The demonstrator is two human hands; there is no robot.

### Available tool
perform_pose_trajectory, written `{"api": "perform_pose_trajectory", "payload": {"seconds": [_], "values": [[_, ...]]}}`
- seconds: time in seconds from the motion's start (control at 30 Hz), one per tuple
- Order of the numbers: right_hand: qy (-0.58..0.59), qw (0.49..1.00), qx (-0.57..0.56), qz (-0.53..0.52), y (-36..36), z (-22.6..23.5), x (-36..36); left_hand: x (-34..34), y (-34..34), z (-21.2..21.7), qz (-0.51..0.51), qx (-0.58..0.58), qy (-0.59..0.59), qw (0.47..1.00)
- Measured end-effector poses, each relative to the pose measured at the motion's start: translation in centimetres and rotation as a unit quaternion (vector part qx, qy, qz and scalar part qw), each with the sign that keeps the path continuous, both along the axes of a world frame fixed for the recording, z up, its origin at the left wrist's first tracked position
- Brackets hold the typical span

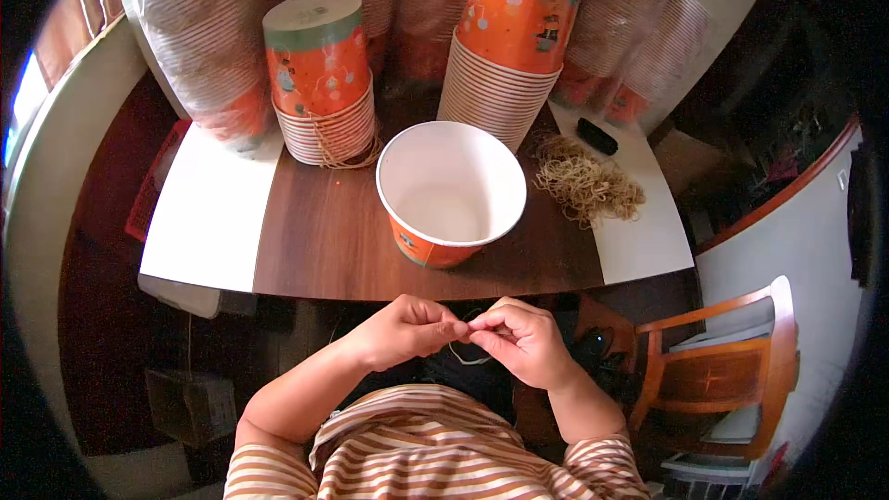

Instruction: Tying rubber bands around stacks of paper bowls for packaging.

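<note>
Just in front of the table's near edge, my left hand [412,331] and my right hand [521,341] meet fingertip to fingertip. Both are closed in a pinch on a thin pale string [474,362], part of which hangs in a small loop below the fingers; its ends are hidden. Beyond them on the brown tabletop [319,231] an orange paper bucket [435,248] stands upright, its white inside bare. To its right lies a tangled heap of tan strings [589,183].
Behind the bucket rise two stacks of upturned paper buckets, a shorter left stack [319,74] with strings draped on it and a taller right stack [509,46]. Plastic-wrapped stacks [208,37] line the back. A black oblong object [596,136] lies far right; a wooden chair [718,375] stands right.
</note>
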State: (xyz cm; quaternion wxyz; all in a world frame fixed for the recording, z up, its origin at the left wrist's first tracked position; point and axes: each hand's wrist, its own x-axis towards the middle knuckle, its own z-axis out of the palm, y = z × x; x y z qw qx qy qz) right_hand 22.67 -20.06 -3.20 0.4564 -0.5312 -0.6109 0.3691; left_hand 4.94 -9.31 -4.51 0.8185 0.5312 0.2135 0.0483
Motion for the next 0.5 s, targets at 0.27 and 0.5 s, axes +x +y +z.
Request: {"api": "perform_pose_trajectory", "payload": {"seconds": [0.27,0.5], "values": [[-0.114,0.988,0.079,-0.068,0.3,0.6,-0.4,-0.1,-0.1,-1.1,0.031,-0.117,-0.004,0.993],[-0.146,0.983,0.101,-0.050,0.5,0.6,-0.4,0.1,-0.4,-1.7,0.023,-0.083,-0.036,0.996]]}}
